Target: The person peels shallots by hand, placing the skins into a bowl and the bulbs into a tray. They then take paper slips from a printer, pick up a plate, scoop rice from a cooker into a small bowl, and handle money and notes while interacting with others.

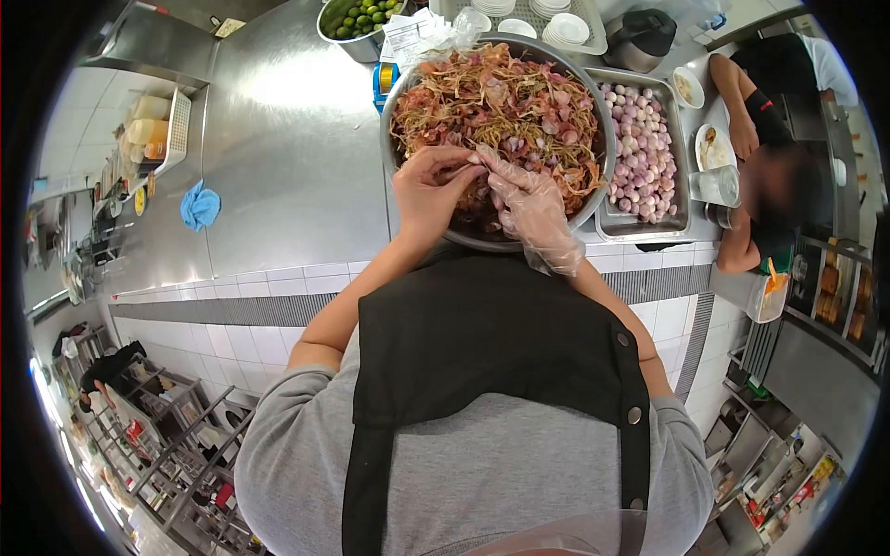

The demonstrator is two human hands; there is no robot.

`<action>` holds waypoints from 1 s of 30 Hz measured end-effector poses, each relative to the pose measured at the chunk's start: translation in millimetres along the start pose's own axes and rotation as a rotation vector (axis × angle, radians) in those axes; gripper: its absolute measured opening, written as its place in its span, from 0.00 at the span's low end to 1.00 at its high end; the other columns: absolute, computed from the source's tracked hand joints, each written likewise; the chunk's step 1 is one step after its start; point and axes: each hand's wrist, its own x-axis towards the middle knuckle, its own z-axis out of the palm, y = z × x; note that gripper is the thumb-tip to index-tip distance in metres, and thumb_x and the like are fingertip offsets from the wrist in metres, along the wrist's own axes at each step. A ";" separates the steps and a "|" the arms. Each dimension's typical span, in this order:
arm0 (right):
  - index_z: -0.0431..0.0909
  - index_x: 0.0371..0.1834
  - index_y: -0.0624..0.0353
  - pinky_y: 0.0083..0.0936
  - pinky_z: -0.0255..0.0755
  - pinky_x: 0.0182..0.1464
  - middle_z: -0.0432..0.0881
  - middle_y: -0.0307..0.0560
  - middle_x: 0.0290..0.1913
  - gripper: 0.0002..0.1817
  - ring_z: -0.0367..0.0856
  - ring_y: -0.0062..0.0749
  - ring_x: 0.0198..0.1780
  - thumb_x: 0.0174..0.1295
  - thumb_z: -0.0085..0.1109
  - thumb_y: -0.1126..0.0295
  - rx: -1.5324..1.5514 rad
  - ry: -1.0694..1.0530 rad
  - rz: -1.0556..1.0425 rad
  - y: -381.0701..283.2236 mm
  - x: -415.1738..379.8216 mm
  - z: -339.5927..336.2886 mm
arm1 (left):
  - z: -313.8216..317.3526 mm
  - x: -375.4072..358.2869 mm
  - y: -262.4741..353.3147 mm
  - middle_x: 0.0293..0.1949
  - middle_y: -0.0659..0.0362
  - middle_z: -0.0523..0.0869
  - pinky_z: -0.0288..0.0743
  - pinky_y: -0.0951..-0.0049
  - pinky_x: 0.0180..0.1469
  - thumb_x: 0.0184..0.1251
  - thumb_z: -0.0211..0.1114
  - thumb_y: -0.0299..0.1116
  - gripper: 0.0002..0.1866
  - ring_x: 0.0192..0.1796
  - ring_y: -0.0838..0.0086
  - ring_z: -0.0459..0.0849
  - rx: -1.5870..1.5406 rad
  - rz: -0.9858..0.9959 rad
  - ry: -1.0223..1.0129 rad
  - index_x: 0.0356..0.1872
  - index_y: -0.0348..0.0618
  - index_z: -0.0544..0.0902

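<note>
Over the near side of a large metal bowl [604, 176], my two hands meet at the fingertips. My bare left hand [428, 190] has its thumb and fingers pinched together. My right hand [533, 206], in a clear plastic glove, closes from the other side. Between them is a small pale shallot, mostly covered by the fingers. Dry shallot skins and stringy tops [505, 93] heap up in the bowl, with some purple bulbs among them. Right of the bowl, a rectangular metal tray [684, 199] holds many peeled shallots [642, 153].
A blue cloth [199, 206] lies on the steel counter [287, 148] to the left. Behind the bowl are a pot of limes [363, 17], a tape dispenser [383, 85] and small white dishes [567, 30]. Another person [774, 176] leans at the right, near a plate [714, 146] and a clear cup [716, 185].
</note>
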 end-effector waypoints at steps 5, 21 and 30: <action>0.82 0.64 0.47 0.14 0.55 0.20 0.71 0.30 0.26 0.17 0.62 0.13 0.21 0.74 0.57 0.69 0.027 -0.049 0.075 -1.5 1.0 -10.3 | -0.1 -2.5 3.4 0.46 0.54 0.86 0.87 0.74 0.51 0.59 0.71 0.13 0.13 0.49 0.72 0.88 0.166 0.081 0.009 0.46 0.30 0.84; 0.76 0.68 0.54 0.14 0.54 0.20 0.71 0.33 0.28 0.20 0.63 0.15 0.21 0.74 0.56 0.70 0.410 -0.144 0.259 -2.5 2.7 -10.5 | -9.2 0.2 -6.0 0.43 0.53 0.90 0.83 0.79 0.48 0.62 0.70 0.16 0.13 0.45 0.76 0.88 -0.052 -0.177 0.050 0.48 0.29 0.84; 0.75 0.70 0.53 0.14 0.54 0.21 0.72 0.34 0.29 0.22 0.63 0.16 0.21 0.74 0.56 0.70 0.278 -0.091 0.188 -5.5 0.0 -10.0 | -11.5 0.4 1.0 0.45 0.52 0.89 0.83 0.77 0.52 0.63 0.71 0.18 0.16 0.47 0.76 0.87 -0.157 -0.209 -0.022 0.52 0.29 0.83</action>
